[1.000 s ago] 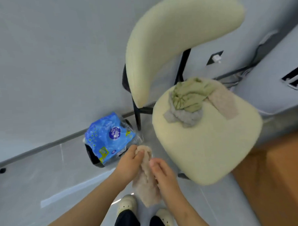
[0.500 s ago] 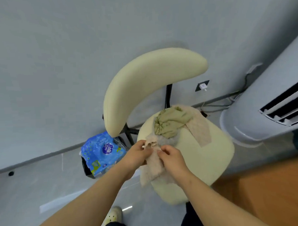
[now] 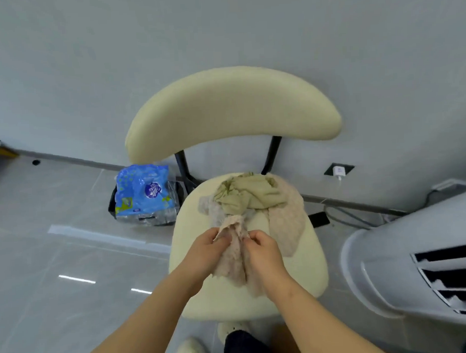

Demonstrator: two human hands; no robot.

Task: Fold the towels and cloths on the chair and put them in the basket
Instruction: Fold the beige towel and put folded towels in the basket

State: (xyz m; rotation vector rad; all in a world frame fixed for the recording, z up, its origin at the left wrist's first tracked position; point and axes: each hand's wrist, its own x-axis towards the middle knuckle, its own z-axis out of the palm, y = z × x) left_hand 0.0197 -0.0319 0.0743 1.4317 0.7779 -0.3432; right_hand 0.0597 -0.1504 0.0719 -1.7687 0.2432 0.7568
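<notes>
- Left hand (image 3: 207,253) and right hand (image 3: 262,251) each pinch the top edge of a beige cloth (image 3: 234,259) over the chair (image 3: 297,275) seat.
- Behind them, an olive cloth (image 3: 250,195) lies on two pale towels.
- Blue package (image 3: 143,196) rests on the floor, left.

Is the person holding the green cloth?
No, the green cloth lies on the chair seat, while the left hand and right hand pinch a beige cloth.
</notes>
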